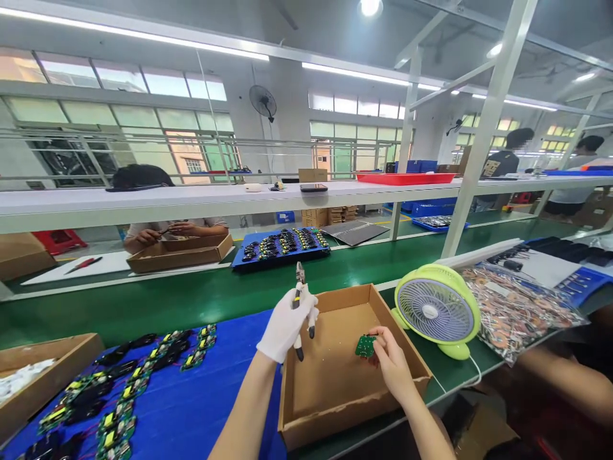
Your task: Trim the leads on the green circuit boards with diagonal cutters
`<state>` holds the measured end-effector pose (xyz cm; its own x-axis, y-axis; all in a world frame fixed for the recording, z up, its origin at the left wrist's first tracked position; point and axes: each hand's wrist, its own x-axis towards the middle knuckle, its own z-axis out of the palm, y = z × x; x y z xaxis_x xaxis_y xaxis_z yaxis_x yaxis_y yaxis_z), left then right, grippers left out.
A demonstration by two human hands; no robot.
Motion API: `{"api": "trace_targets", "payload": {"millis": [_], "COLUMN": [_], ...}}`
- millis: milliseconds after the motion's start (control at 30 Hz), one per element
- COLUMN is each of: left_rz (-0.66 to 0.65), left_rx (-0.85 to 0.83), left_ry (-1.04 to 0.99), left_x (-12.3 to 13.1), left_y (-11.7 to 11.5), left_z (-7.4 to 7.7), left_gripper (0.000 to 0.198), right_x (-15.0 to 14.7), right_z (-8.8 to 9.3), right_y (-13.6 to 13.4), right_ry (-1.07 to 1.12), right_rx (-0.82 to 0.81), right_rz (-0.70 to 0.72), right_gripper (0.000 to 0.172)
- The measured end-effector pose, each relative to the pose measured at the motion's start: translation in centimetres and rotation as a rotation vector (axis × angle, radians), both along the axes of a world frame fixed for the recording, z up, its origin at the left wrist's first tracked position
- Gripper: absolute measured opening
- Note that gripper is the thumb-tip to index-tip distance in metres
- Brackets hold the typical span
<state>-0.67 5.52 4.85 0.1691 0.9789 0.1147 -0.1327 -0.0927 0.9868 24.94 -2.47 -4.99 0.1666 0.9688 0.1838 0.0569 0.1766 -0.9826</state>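
Green circuit board [365, 345], pale-dotted

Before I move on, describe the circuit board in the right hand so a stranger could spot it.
Find the cardboard tray left of the lime-green fan. Over the tray's right side, the bare right hand grips a green circuit board. Unlike the circuit boards on the blue sheet, it is hand-held and shows no yellow parts.

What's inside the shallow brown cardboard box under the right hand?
Pale specks in the box; a green circuit board held over it by the right hand. Floor behind both is hidden.
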Motion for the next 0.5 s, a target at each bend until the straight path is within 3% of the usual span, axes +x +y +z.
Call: {"api": "trace_targets", "payload": {"millis": [267, 500], "left_rz": [-0.104, -0.116], "left_rx": [0.074, 0.188], "left_ry": [0.146, 0.230], "left_x": [-0.5, -1.2], "left_y": [-0.6, -2.0], "left_z": [1.0, 1.8], "left_gripper": [0.035, 0.044], "right_x": [0.3, -0.4], "right_z": [-0.5, 0.0], "right_y": [-0.1, -0.6], "right_ry": [-0.071, -0.138], "right_rx": [-0.004, 0.018], "right_rz": [-0.025, -0.104], "right_gripper": [0.054, 0.049]}}
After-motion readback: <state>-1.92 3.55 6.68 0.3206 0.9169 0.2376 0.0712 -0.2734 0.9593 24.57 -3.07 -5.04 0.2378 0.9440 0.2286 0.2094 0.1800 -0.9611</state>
